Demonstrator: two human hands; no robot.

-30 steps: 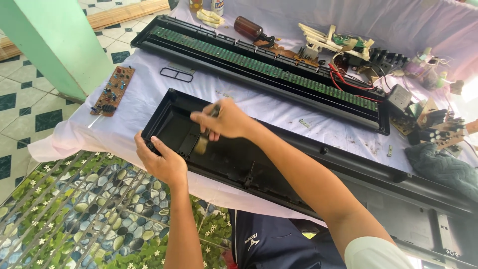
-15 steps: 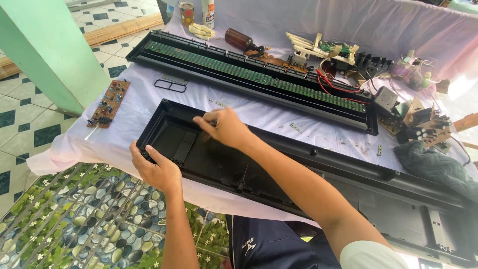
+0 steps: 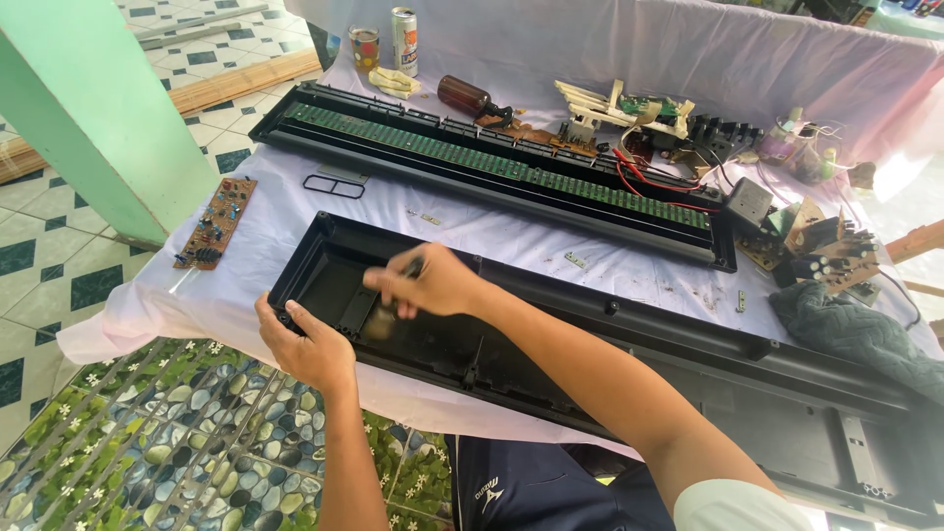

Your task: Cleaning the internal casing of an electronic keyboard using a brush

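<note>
Right hand (image 3: 433, 283) is closed around a small dark-handled brush (image 3: 385, 313), bristles at 7 o'clock inside the long black plastic keyboard shell (image 3: 610, 344), whose axis runs 10-to-4; left hand (image 3: 307, 344) clamps its near-left rim.

At lower centre, the left hand (image 3: 313, 346) grips the near edge of a long black plastic keyboard casing (image 3: 629, 379). The right hand (image 3: 433, 282) holds a small brush (image 3: 385, 313) inside it. A green keyboard circuit board (image 3: 511, 172) lies across the upper middle.
</note>
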